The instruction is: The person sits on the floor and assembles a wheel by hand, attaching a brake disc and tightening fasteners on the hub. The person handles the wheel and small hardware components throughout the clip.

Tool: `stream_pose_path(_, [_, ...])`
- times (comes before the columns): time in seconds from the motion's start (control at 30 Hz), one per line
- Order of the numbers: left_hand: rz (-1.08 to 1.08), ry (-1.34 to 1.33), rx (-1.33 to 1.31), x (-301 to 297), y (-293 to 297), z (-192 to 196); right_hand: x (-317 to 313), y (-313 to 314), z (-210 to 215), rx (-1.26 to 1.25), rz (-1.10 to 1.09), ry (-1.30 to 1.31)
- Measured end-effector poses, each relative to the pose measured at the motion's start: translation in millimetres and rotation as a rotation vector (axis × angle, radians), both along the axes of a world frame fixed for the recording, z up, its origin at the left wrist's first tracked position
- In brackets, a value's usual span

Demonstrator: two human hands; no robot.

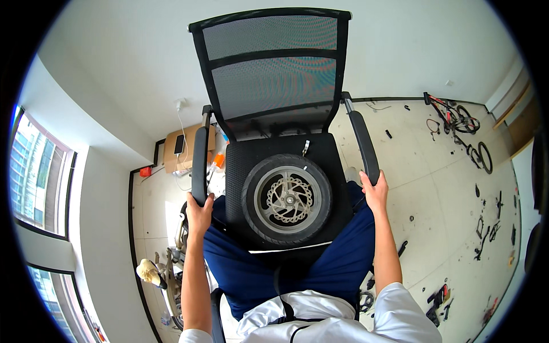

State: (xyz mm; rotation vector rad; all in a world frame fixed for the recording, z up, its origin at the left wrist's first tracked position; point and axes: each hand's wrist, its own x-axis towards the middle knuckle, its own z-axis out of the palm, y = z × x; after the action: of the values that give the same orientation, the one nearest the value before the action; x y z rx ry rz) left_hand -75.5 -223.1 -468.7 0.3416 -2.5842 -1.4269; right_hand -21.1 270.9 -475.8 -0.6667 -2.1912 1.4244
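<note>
A black office chair with a mesh back stands right in front of me, facing me. My left hand is closed round the front end of its left armrest. The front end of the right armrest is gripped by my right hand. Between the two armrests, a small wheel with a black tyre lies flat on the seat. A perforated brake disc faces up on its grey rim. A small metal valve or lever piece sits at the tyre's far edge.
At the far left are a cardboard box, a phone on it and an orange-capped bottle. Scooter-like parts stand at my left. A red-black bicycle frame and several dark parts lie on the right floor.
</note>
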Motion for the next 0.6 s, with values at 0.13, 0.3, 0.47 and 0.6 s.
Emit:
stream_pose_path(0.13, [0.007, 0.008, 0.022, 0.9, 4.7, 1.3, 0.2, 2.6, -3.5, -0.016, 0.002, 0.029])
stream_pose_path(0.3, [0.109, 0.052, -0.228, 11.9, 12.2, 18.6, 8.4, -21.5, 20.9, 0.614, -0.182, 0.119])
stream_pose_path(0.47, [-0.022, 0.494, -0.448, 42.0, 75.8, 28.9, 23.1, -88.7, 48.4, 0.491, 0.086, 0.212])
stream_pose_path(0.6, [-0.355, 0.139, -0.084, 52.2, 123.4, -12.9, 18.0, -142.6, 10.6, 0.257, 0.592, -0.005])
